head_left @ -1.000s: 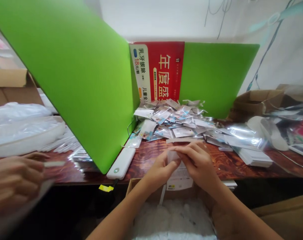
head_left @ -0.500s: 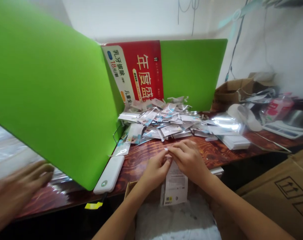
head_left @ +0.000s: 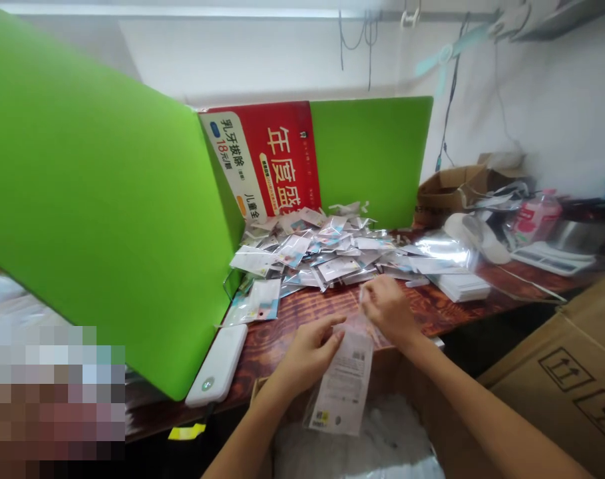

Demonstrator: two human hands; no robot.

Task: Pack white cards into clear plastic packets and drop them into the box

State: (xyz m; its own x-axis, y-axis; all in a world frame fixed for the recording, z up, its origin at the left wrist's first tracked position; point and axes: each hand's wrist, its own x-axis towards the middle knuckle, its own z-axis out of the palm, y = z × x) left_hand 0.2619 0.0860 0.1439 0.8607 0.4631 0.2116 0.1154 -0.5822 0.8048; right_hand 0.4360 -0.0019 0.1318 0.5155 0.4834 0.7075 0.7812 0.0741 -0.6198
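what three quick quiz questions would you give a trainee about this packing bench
1. True or false: the left hand holds a clear packet with a printed label.
2. What lies on the table edge at the foot of the green divider? A) white power bank B) scissors C) mug
3. Fill in: the pile of small packets sits in front of a ___ poster.
Key: 1 true; 2 A; 3 red.

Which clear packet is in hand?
The packet with the printed white card, pinched in the left hand past the table edge; others lie in the heap.
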